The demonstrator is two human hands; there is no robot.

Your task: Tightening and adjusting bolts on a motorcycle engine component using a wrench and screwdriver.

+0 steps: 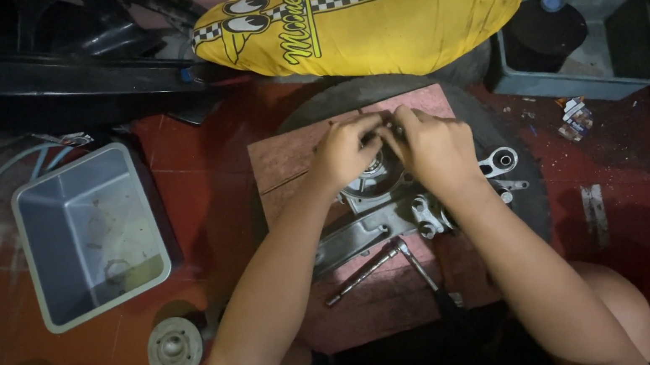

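While both hands' fingers (385, 127) pinch together over the engine casing (382, 200), a T-wrench (387, 260) lies near.

A yellow seat (370, 19) with a checkered stripe lies beyond the work. A grey plastic tub (87, 237) sits on the red tiled floor (649, 196) to the left, a round metal disc (175, 348) below it, a teal bin (580, 36) far right.
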